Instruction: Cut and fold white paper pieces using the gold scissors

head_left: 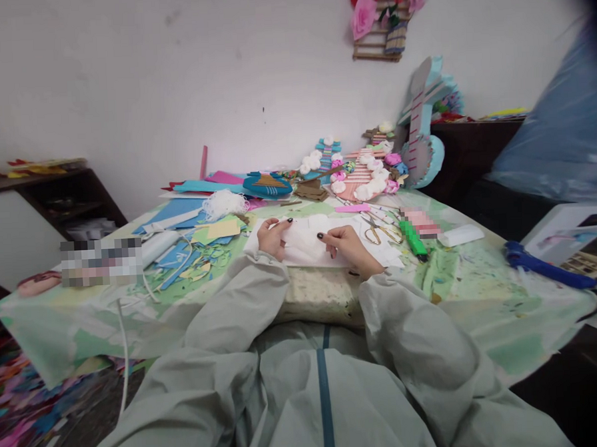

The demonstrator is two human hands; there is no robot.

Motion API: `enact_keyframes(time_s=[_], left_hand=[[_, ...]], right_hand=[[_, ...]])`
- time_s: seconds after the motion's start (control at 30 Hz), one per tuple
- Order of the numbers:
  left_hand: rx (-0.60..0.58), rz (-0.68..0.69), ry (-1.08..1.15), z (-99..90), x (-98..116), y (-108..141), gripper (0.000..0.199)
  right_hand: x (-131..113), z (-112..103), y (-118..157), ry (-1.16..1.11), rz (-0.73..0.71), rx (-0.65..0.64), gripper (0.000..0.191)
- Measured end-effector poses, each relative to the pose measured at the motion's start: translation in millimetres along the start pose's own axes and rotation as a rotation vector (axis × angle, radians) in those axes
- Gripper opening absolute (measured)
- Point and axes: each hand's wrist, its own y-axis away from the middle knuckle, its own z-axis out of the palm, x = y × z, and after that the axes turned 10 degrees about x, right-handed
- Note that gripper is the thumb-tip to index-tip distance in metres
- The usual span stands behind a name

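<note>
A thin sheet of white paper is held up in front of me, over more white paper on the table. My left hand grips its left side, thumb on top and fingers partly behind it. At the right edge, my right hand is closed in a pinch on the paper, the index finger bent. Just beyond that hand lie gold-handled scissors, with slim pens or sticks around them.
Blue and green paper scraps spread left of my hands. A green marker-like tool and a blue glue gun lie to the right. Decorated craft pieces stand along the wall. A white cord hangs over the front edge.
</note>
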Motion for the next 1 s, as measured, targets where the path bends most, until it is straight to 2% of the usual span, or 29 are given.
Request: enact_keyframes(time_s=[0.17,0.23,0.33,0.4,0.5,0.6,0.67,0.83,1.0], left_hand=[[-0.057,0.087,-0.108,-0.1,-3.7,2.0,0.046],[-0.109,0.123,-0.142,-0.2,-5.8,4.4,0.045],[-0.219,0.203,-0.187,-0.1,-7.9,9.2,0.046],[-0.276,0.243,-0.208,0.3,-7.9,12.8,0.046],[-0.319,0.187,-0.227,1.4,-5.6,17.9,0.051],[-0.364,0.107,-0.260,1.6,-3.3,21.3,0.066],[-0.380,0.124,-0.309,0.9,-2.9,21.9,0.073],[-0.355,0.203,-0.365,-0.8,-3.0,19.1,0.072],[-0.344,0.108,-0.298,-0.1,1.2,19.4,0.068]], right_hand=[[2.0,-0.8,-3.3,-0.004,-0.040,0.197,0.051],[2.7,0.4,-4.2,-0.084,-0.009,0.155,0.047],[3.1,3.6,-3.4,-0.179,0.083,-0.031,0.038],[3.2,5.5,-2.3,-0.192,0.114,-0.100,0.032],[3.2,6.3,-1.9,-0.190,0.124,-0.067,0.026],[2.8,5.6,-2.5,-0.198,0.122,-0.019,0.023],[3.3,5.4,-3.0,-0.194,0.118,-0.039,0.023],[6.5,6.0,-3.2,-0.183,0.118,-0.094,0.023],[4.8,5.1,-2.1,-0.187,0.108,-0.106,0.021]])
